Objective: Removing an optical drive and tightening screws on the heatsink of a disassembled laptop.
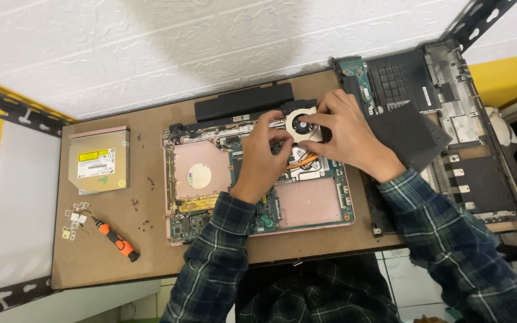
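at the back edge of the opened pink laptop chassis [258, 197], both hands meet on the cooling fan [301, 124], which sits in the upper middle of the machine, just in front of the long black battery [243, 101]. the left hand [262, 157] has its fingers curled in on the fan's near-left edge, pinched against the housing; the right hand [345, 134] comes across from the right with thumb and forefinger closed on the fan's right rim, the other fingers spread over the top. both wrists are bent down and the plaid forearms angle inward to a point over the fan.

to handle this well, i judge the fan should be held by its frame, not the blades, and kept level, so the copper heat pipe [306, 160] below it is not bent. even pressure from both sides looks wiser than prying at one corner, and any thin cable there should be watched.

on the counter [151, 251], well to the left, lie an optical drive [99, 160], an orange-handled screwdriver [116, 240] and scattered small screws [145, 225]; a dark bottom cover [450, 119] lies to the right.
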